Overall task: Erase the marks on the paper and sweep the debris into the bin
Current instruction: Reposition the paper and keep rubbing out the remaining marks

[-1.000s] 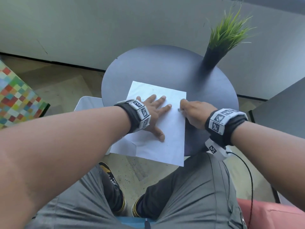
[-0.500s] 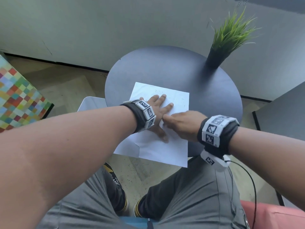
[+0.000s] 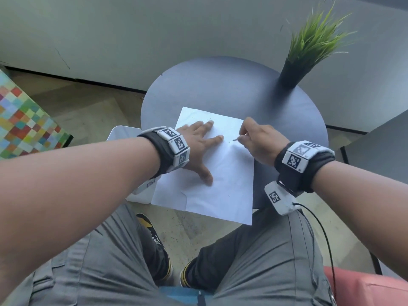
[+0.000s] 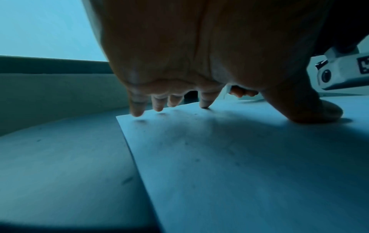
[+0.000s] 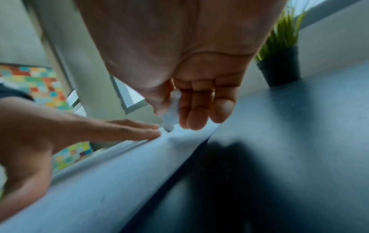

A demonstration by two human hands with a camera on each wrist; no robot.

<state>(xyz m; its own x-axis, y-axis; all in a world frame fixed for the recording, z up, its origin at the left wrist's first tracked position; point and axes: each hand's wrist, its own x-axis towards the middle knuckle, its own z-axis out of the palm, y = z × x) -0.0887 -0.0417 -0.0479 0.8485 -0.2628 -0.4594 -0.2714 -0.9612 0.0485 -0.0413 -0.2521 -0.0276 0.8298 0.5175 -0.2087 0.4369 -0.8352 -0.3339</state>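
Note:
A white sheet of paper point(image 3: 223, 173) lies on the round dark table point(image 3: 220, 89), its near part hanging over the table's edge. My left hand point(image 3: 198, 146) lies flat on the paper with fingers spread, pressing it down; its fingertips point(image 4: 137, 112) touch the sheet's far edge. My right hand point(image 3: 254, 138) is at the paper's right edge and pinches a small white eraser point(image 5: 171, 110) between thumb and fingers, its tip just above the sheet point(image 5: 119, 165). Faint specks dot the paper point(image 4: 219, 149). A white bin point(image 3: 123, 133) stands beside the table at the left, mostly behind my left arm.
A black pot with green grass point(image 3: 293, 71) stands at the table's far right. A grey wall runs behind. A multicoloured checkered box point(image 3: 24, 120) sits on the floor at the left, and a dark surface point(image 3: 379, 146) lies to the right. My knees are under the table's near edge.
My right hand has swung from beside my left thumb back out to the paper's right edge and risen slightly, eraser still pinched. The left hand keeps pressing the sheet.

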